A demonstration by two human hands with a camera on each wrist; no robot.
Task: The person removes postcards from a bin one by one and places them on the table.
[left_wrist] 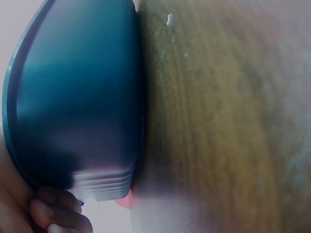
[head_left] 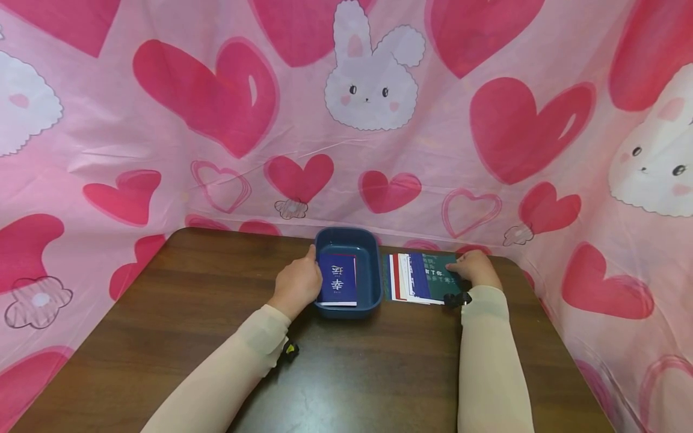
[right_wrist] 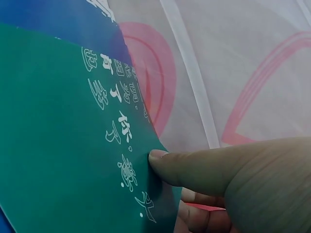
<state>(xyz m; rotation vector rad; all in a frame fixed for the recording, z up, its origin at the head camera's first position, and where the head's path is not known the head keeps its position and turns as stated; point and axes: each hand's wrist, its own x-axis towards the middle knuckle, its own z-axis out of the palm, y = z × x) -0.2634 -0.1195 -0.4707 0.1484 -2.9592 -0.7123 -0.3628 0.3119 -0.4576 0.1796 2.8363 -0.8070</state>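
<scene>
One blue card (head_left: 330, 294) inside the bin (head_left: 369, 279) shows only in head view.

It's a curtained nook — pink cloth (head_left: 308, 135) printed with hearts (head_left: 300, 177) and rabbits (head_left: 373, 96) hangs around a brown table (head_left: 379, 367).

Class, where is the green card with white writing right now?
In the head view, the green card is right of the blue tray, at the right end of the fanned cards, its edge pinched by the right hand.
</scene>
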